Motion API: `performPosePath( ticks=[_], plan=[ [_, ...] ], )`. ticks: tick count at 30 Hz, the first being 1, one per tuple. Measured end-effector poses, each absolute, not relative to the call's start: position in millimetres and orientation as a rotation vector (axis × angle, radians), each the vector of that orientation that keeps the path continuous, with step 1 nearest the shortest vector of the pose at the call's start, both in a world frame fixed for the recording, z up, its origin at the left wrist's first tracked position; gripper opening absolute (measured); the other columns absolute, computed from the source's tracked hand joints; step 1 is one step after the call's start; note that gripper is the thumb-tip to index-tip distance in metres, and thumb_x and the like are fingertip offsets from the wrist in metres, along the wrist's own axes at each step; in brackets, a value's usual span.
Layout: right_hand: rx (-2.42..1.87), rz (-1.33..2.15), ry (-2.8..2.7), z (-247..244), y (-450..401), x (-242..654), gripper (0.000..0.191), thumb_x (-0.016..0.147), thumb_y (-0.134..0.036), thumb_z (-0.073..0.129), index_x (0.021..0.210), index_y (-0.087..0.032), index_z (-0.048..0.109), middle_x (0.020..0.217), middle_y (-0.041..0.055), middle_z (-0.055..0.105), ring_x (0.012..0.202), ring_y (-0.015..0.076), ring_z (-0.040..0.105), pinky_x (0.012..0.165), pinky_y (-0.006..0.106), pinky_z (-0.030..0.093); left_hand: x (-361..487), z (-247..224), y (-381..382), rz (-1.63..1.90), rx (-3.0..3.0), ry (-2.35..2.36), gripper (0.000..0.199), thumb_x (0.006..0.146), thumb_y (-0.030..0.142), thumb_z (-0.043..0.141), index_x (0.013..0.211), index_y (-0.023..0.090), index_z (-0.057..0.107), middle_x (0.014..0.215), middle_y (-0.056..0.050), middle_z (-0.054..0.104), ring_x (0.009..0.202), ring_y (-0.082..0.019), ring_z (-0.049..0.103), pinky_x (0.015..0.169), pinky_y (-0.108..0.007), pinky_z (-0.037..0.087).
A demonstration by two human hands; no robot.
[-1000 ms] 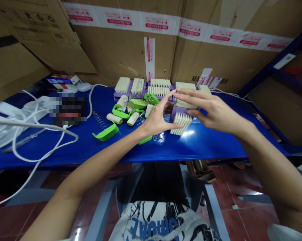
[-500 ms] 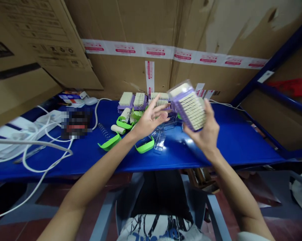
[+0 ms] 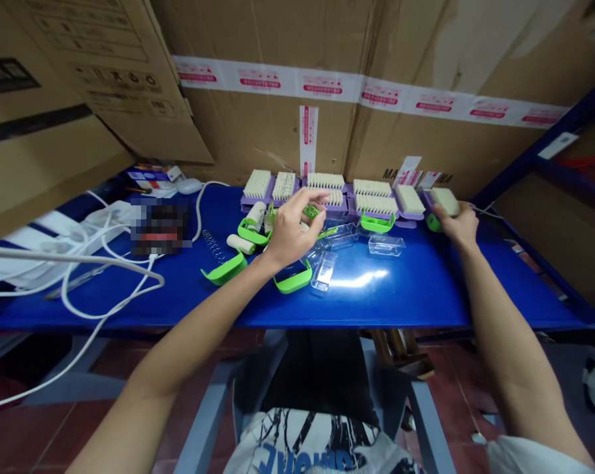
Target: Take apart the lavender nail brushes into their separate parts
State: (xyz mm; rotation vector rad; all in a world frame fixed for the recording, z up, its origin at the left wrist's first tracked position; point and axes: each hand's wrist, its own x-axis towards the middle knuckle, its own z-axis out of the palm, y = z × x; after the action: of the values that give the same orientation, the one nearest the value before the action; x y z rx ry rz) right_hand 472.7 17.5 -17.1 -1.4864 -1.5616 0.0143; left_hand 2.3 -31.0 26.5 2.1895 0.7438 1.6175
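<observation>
My right hand [image 3: 459, 224] grips a purple block with cream bristle-like rows [image 3: 444, 199] at the right end of a row of similar blocks. A green part [image 3: 432, 222] shows beside its fingers. My left hand [image 3: 297, 227] hovers over the middle of the table, fingers curved and thumb apart from them. Bright green material shows through the gap, and I cannot tell whether it touches the hand. Near that hand lie a green curved piece [image 3: 293, 282], a clear plastic case [image 3: 323, 271] and a cream roller [image 3: 241, 244].
Bristled blocks [image 3: 372, 196] line the cardboard wall [image 3: 278, 131] behind the blue table [image 3: 401, 296]. Another green piece [image 3: 377, 224] and a clear case [image 3: 386, 245] lie in front. White cables [image 3: 104, 316] and a dark device with a red band [image 3: 156, 237] occupy the left.
My right hand has carried the bristled block from mid-air down to the right, onto the end of the row. My left hand's fingers have curled from stretched out. The view has shifted slightly.
</observation>
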Motion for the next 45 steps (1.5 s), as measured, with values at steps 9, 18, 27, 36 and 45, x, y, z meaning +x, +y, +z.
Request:
performPosePath(
  ticks=[9,18,27,36,45],
  plan=[
    [-1.858,0.002,-1.172,-34,22,454,0.062,0.089,-0.068,0.075,0.13,-0.022,0.068,0.127,0.0238,0.082,0.121,0.0399,0.075,0.111,0.055,0.054,5,20,-28,1.638,2.149,0.796,0.027,0.1,0.017,0.065,0.125,0.021,0.072,0.113,-0.008,0.08,0.1,-0.017,0.078,0.065,-0.023,0.06],
    [-1.913,-0.437,-1.687,16,-8,406,0.075,0.105,-0.06,0.051,0.165,-0.016,0.06,0.161,0.0257,0.064,0.158,0.0455,0.044,0.128,0.061,0.035,4,20,-28,1.651,2.169,0.798,0.029,0.097,0.009,0.062,0.12,0.021,0.074,0.109,-0.007,0.077,0.096,-0.016,0.077,0.064,-0.021,0.06],
    [-2.31,-0.349,-1.898,47,34,355,0.065,0.101,-0.05,0.067,0.148,-0.006,0.068,0.135,0.0353,0.075,0.128,0.0491,0.069,0.1,0.055,0.05,4,19,-25,1.67,2.227,0.777,0.023,0.097,0.006,0.064,0.109,0.022,0.076,0.106,-0.006,0.075,0.092,-0.015,0.075,0.061,-0.02,0.057],
    [-2.142,-0.373,-1.498,94,27,366,0.051,0.102,-0.04,0.073,0.139,-0.005,0.075,0.133,0.0378,0.077,0.128,0.0478,0.074,0.104,0.059,0.051,6,19,-29,1.664,2.197,0.748,0.021,0.098,0.008,0.064,0.106,0.022,0.077,0.105,-0.006,0.074,0.091,-0.015,0.074,0.06,-0.021,0.057],
    [-1.071,0.009,-1.747,112,-39,295,0.034,0.096,-0.042,0.084,0.12,-0.018,0.084,0.099,0.0094,0.084,0.086,0.0203,0.074,0.08,0.037,0.056,4,8,-9,1.242,1.626,0.383,0.08,0.094,0.048,0.089,0.161,0.04,0.047,0.15,-0.014,0.067,0.132,-0.035,0.076,0.093,-0.048,0.075]
  ],
)
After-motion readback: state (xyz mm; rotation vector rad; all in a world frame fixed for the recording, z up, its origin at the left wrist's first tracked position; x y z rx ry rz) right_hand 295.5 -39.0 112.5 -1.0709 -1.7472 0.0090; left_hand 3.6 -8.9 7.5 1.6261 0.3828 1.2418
